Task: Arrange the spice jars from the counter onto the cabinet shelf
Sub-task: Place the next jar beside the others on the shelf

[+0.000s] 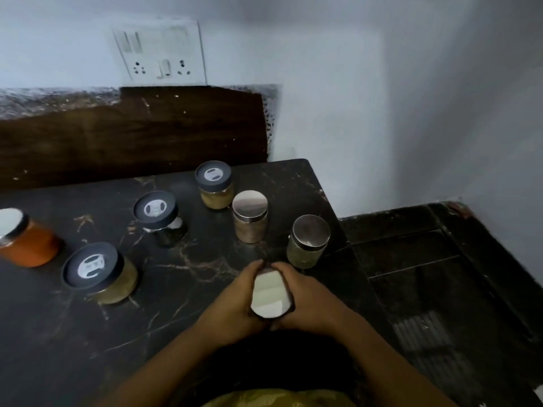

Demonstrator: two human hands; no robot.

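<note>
My left hand [235, 295] and right hand [305, 301] both wrap around one white-lidded spice jar [269, 295] over the dark veined table [176, 304], near its right edge. Six other jars [249, 218] stand on the table, none shelved yet; no cabinet shelf is in view. Behind is a grey wall [323, 83] with a switch panel [160, 51]

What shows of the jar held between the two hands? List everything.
The held jar shows mostly its round lid, pale and shiny with reflected light, edged by a dark rim. Body and contents are hidden. The left hand and right hand curl round its sides, fingertips nearly meeting at the far edge. It is above the dark counter; whether it rests there cannot be told.
</note>
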